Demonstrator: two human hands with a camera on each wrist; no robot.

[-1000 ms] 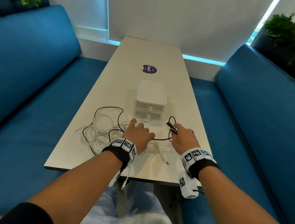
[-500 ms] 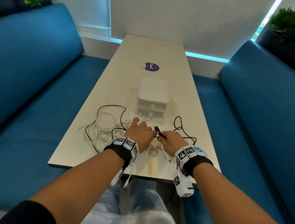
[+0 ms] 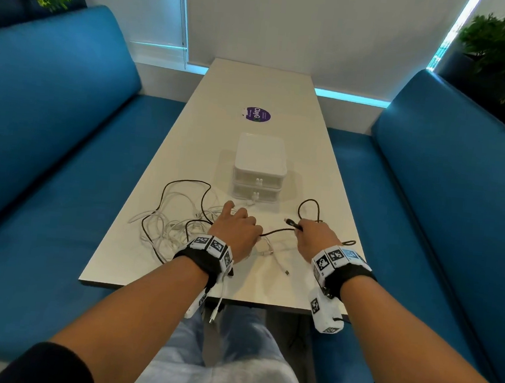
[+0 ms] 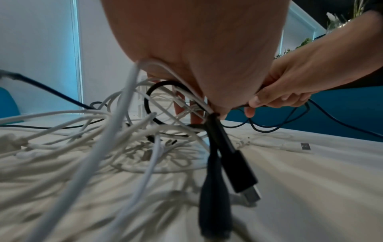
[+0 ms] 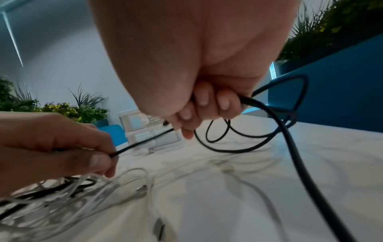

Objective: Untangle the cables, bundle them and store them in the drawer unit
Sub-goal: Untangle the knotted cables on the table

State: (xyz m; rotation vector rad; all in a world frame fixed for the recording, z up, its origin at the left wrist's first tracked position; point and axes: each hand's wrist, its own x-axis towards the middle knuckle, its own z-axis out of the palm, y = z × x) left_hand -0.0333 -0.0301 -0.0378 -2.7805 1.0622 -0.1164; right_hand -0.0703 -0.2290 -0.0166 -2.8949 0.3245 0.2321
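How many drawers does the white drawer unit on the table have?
2. The drawer unit has an upper drawer and a lower drawer stacked directly beneath it, both closed, each with a small white knob.

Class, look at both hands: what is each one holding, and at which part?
Both hold the black cable: the right hand grips it near its plug end, the left hand pinches it further along.

The head view looks down along the table [image 3: 263, 88]; 2 low wrist views face each other across it.
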